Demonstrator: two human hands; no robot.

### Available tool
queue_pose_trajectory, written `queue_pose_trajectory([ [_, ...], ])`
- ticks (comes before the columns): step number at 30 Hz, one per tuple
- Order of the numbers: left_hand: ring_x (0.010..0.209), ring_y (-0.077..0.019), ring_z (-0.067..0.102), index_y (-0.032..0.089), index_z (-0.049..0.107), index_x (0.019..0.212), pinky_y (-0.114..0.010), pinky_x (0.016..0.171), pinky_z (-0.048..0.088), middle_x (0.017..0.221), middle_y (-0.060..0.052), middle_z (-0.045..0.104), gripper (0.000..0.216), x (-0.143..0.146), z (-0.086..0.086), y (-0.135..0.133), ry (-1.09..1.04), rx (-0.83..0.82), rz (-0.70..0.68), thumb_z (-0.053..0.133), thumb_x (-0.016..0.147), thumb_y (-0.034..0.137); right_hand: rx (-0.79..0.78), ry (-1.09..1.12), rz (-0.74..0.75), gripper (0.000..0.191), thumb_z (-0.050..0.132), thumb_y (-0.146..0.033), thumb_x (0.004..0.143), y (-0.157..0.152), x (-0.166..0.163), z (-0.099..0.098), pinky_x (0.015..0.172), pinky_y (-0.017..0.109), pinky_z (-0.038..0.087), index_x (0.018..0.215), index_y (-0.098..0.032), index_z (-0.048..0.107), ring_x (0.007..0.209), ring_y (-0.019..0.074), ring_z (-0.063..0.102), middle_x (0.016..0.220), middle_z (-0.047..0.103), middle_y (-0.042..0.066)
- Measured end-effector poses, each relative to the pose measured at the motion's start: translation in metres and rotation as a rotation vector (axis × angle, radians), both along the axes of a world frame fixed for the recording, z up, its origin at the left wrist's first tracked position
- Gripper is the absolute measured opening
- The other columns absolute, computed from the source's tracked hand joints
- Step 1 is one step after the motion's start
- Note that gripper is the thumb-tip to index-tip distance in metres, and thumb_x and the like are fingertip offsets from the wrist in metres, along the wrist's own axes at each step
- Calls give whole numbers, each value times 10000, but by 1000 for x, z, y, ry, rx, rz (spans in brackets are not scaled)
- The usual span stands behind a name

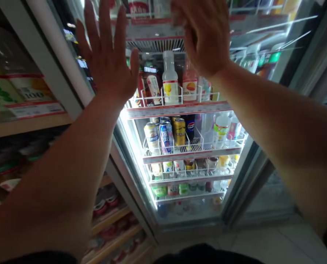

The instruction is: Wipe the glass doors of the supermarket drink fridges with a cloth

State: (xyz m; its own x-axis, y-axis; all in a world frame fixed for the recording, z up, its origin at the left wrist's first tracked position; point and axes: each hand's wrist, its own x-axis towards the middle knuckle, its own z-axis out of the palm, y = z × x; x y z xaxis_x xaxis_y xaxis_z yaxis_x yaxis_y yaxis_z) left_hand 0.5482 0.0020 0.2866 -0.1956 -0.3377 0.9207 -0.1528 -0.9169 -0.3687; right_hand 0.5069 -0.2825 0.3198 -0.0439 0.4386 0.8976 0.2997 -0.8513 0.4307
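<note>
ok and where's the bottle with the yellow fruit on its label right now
In the head view, the yellow-fruit bottle stands upper middle on a fridge shelf, framed between the left hand and right hand, immediately left of the pink bottle.

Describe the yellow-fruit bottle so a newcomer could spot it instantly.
Inside the lit drinks fridge, find the shelf above the cans. Framed between left hand and right hand is the pale bottle; its label shows yellow fruit, unlike the pink bottle rightward.

A lit cooler shelf (177, 110) holds a clear bottle (170, 79) and a pink bottle (190, 86) along its front edge, the shelf below (191, 155) cans (166, 136) toward its left end.
</note>
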Motion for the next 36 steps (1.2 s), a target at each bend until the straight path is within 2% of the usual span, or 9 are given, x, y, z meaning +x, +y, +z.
queue_pose_trajectory([
  [3, 1510, -52, -179, 339, 96, 1616, -235, 1226, -134, 1572, 274, -218, 692, 4, 0, 0, 39, 44, 48, 4, 995, 629, 336, 39, 5, 539, 348, -179, 904, -1, 4, 6, 1155, 434, 357, 1384, -99, 582, 1338, 272, 525, 1371, 601, 73],
  [11, 1419, 17, -291, 303, 120, 1613, -191, 1211, -135, 1569, 259, -223, 697, 2, 2, 4, -8, 52, 142, -30, 995, 588, -545, 134, 42, 476, 241, -289, 1070, -11, -21, -8, 1200, 466, 316, 1492, -175, 427, 1498, 232, 306, 1570, 407, 20],
  [16, 1403, 0, -296, 308, 105, 1605, -214, 1229, -70, 1554, 269, -230, 642, -11, -4, -3, 60, -10, 228, 71, 1007, 538, 239, 203, -147, 438, 376, -303, 1028, -40, -20, 6, 1187, 547, 311, 1406, -154, 539, 1369, 317, 481, 1421, 560, 93],
  [18, 1418, -25, -270, 308, 131, 1607, -211, 1231, -77, 1579, 253, -176, 662, -9, -3, -2, 54, 8, 173, 85, 999, 564, 348, 174, -147, 481, 391, -277, 1016, -45, -16, 5, 1219, 526, 272, 1465, -127, 478, 1392, 319, 452, 1462, 523, 110],
  [23, 1443, -28, -227, 324, 135, 1607, -184, 1224, -100, 1573, 262, -170, 672, -3, 0, 3, 50, 25, 122, 80, 994, 594, -478, 49, -18, 495, 317, -301, 1054, -52, -12, -14, 1189, 513, 334, 1533, -185, 366, 1497, 281, 312, 1591, 375, 58],
  [25, 1434, -11, -243, 321, 128, 1604, -187, 1229, -91, 1552, 277, -203, 668, -5, -1, 1, 40, 11, 155, 49, 995, 584, -604, 31, 11, 480, 297, -300, 1060, -53, -12, -16, 1166, 511, 352, 1527, -212, 367, 1483, 260, 343, 1584, 391, 38],
  [30, 1395, -2, -307, 279, 159, 1596, -177, 1225, -76, 1537, 272, -217, 701, -11, -3, -2, 39, 14, 202, -23, 995, 590, 345, 156, -106, 495, 443, -198, 925, -49, -11, -5, 1211, 490, 244, 1402, -98, 529, 1365, 297, 481, 1386, 581, 91],
  [32, 1405, -5, -295, 276, 156, 1599, -183, 1231, -68, 1538, 274, -223, 692, -12, -3, -2, 33, 13, 207, -38, 1002, 567, 488, 166, -124, 461, 397, -240, 960, -48, -10, -5, 1206, 467, 251, 1357, -79, 568, 1335, 292, 508, 1317, 617, 91],
  [36, 1410, -12, -280, 284, 129, 1605, -200, 1240, -68, 1585, 251, -187, 657, -11, -3, -2, 30, 21, 230, -1, 1007, 521, -138, 30, 7, 452, 382, -295, 1007, -50, -9, -15, 1132, 479, 361, 1425, -186, 515, 1415, 265, 439, 1487, 509, 50],
])
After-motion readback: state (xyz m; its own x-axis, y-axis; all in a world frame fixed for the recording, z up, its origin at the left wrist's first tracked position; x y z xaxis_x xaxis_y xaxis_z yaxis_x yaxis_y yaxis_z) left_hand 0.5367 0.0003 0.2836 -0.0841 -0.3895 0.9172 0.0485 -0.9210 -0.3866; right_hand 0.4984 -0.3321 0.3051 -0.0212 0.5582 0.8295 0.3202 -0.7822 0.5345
